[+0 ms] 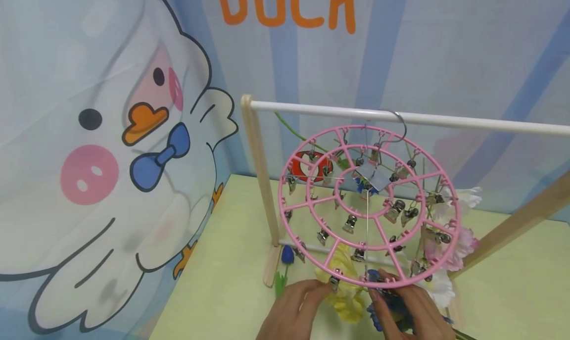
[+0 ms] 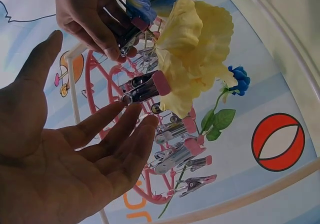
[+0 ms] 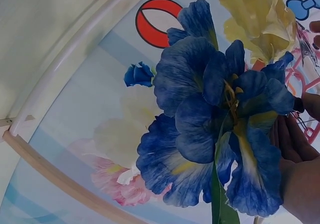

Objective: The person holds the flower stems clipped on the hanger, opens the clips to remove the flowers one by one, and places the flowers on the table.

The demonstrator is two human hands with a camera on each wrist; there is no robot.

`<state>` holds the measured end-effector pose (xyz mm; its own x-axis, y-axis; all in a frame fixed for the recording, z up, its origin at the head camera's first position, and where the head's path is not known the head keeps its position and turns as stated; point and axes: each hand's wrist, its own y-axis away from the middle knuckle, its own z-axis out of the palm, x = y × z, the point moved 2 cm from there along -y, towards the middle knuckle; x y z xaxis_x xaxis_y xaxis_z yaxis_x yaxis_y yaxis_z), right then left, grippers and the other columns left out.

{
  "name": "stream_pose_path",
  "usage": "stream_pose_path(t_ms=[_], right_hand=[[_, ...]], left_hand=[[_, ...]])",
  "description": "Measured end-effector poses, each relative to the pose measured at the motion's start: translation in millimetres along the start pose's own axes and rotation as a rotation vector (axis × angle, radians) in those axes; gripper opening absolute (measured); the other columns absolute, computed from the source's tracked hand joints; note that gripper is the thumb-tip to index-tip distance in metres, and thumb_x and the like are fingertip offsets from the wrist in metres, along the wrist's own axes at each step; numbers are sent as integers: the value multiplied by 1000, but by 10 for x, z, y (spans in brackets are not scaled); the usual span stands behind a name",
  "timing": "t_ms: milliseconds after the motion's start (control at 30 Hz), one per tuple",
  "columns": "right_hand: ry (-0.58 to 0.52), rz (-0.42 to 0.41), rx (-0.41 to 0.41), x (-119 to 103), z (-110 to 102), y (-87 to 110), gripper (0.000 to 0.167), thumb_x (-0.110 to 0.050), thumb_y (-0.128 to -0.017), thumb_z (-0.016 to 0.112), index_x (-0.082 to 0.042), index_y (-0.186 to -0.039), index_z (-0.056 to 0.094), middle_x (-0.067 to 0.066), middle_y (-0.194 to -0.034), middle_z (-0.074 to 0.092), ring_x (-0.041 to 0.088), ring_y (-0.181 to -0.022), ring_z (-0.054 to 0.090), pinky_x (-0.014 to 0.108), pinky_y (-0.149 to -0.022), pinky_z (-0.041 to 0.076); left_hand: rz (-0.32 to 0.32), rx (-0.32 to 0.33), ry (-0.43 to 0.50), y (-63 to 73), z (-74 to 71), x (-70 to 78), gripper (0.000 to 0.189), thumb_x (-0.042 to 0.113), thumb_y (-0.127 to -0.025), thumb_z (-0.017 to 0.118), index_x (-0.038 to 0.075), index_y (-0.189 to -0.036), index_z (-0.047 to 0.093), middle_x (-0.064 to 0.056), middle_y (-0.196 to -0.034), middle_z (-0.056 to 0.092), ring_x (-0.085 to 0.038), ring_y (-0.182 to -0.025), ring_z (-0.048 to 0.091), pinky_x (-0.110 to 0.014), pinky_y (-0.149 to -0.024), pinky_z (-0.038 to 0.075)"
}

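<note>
Blue flower [image 3: 192,124] below rack [image 1: 381,231], near edge. Right hand [image 1: 414,310] pinches clip [image 2: 131,36] beside it; left hand [image 1: 289,310] spread, fingertips at another clip [image 2: 147,87]. Likely clipping step; next calls for flower seated, grip eased.

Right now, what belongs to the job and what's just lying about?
In the job, apparently:
right hand
pinched clip
large blue flower
left hand
yellow flower
pink hanger
white rail

Just around:
duck backdrop
blue tulip, unheld, perhaps next
</note>
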<state>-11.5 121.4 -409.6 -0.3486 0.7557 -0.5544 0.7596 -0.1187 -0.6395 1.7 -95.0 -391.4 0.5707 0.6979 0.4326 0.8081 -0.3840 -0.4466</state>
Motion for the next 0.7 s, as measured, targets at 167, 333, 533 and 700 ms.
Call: stream_pose_path(t_ms=[167,333,533,700], right_hand=[[-39,-32,31,15,27,2,46,-5,-73,93,-13,-117,82,8,-97,80,25,-82,73,7,-86,50],[-101,-88,69,24,84,13,36,-19,-85,89,-12,-119,81,7,-100,81,21,-84,73,6,-91,49],[-141,-126,68,25,122,10,35,-36,-96,80,-9,-117,80,8,-102,80,14,-89,73,8,-90,51],[-136,-99,21,-32,113,-2,38,-15,-81,92,-9,-117,80,6,-100,80,16,-87,75,9,-86,54]], left_hand=[[-4,-13,72,9,26,-18,73,72,-98,57,16,-144,60,6,-124,61,-7,-114,59,-24,-89,55],[18,-24,124,8,64,-55,74,73,-102,48,13,-143,62,5,-123,62,-6,-110,59,-24,-89,55],[28,-38,136,2,119,-76,74,74,-102,46,12,-139,63,3,-123,64,-7,-108,60,-23,-86,54],[30,-63,161,-11,153,-94,74,75,-102,44,12,-134,66,5,-117,65,-4,-102,58,-18,-82,51]])
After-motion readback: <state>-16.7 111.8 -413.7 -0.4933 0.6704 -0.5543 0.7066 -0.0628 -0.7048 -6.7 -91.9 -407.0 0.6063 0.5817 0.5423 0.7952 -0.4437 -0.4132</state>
